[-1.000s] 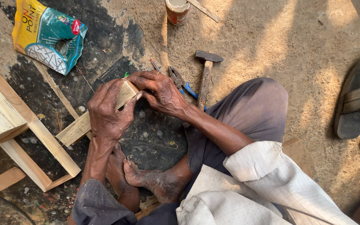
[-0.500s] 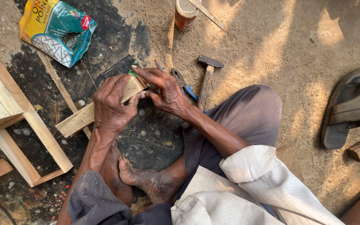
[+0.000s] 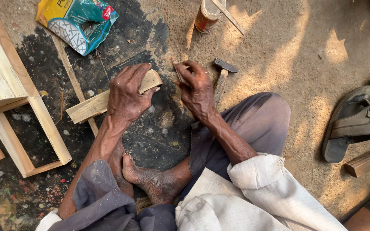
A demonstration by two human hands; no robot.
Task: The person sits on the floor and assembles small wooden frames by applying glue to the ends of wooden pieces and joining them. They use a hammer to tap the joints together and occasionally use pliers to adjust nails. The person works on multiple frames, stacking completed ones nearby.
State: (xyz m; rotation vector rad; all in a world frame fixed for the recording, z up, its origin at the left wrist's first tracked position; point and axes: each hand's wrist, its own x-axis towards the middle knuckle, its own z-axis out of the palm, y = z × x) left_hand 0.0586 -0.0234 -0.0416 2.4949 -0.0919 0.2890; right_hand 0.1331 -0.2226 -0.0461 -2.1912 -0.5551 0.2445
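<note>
Slippage threatens: left hand fingers clamp the wood block (right hand pinches a pencil), so marks may wander.

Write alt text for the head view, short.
A person seated on sandy ground presses the left hand on a pale wooden block while the right hand pinches a thin pencil-like stick. A wooden-handled hammer lies just beyond, a pale wooden frame at left.
</note>
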